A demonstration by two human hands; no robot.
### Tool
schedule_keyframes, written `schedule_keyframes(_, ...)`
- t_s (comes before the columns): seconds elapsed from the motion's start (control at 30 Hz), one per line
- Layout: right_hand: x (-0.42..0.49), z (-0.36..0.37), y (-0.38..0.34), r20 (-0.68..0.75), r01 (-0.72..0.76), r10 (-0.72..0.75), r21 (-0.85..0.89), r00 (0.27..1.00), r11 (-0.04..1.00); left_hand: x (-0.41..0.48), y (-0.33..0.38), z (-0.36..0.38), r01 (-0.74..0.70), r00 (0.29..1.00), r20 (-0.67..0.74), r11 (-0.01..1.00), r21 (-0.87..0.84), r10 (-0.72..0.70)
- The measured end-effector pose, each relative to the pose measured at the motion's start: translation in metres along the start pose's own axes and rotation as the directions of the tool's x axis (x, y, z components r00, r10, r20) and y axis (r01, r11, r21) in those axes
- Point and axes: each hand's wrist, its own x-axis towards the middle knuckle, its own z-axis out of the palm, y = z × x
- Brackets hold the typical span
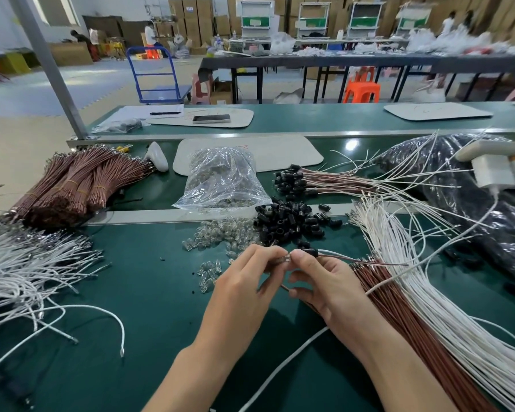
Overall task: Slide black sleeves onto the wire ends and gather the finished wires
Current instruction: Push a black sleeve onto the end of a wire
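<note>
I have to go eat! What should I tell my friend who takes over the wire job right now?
Left hand: pinches a small clear bulb at the sleeve's mouth.
Right hand: pinches the black sleeve, already on a white-and-brown wire pair.
Loose sleeves are heaped just beyond the hands, with loose bulbs left of them.
Done: a finished bunch with sleeves on lies farther back.
Left: many brown wires and white wires lie on the right, with no sleeves that I can see.
</note>
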Motion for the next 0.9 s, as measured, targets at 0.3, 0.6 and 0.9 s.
schedule_keyframes(0.3,-0.0006,-0.0010,0.0005,-0.045,0.035,-0.037,-0.053,0.998,0.998,0.0013,-0.0010,-0.0019,0.049,0.999,0.010,0.998,0.042,-0.050)
schedule_keyframes(0.6,-0.0001,-0.0019,0.0019,-0.025,0.043,-0.045,-0.070,0.999,0.997,0.0004,0.0003,-0.0010,0.033,0.999,-0.033,0.999,0.017,-0.033)
schedule_keyframes(0.9,0.0003,-0.0026,0.0016,0.009,0.029,-0.028,-0.070,1.000,0.997,-0.0006,-0.0013,0.0002,0.031,0.999,-0.023,0.997,0.064,-0.029)
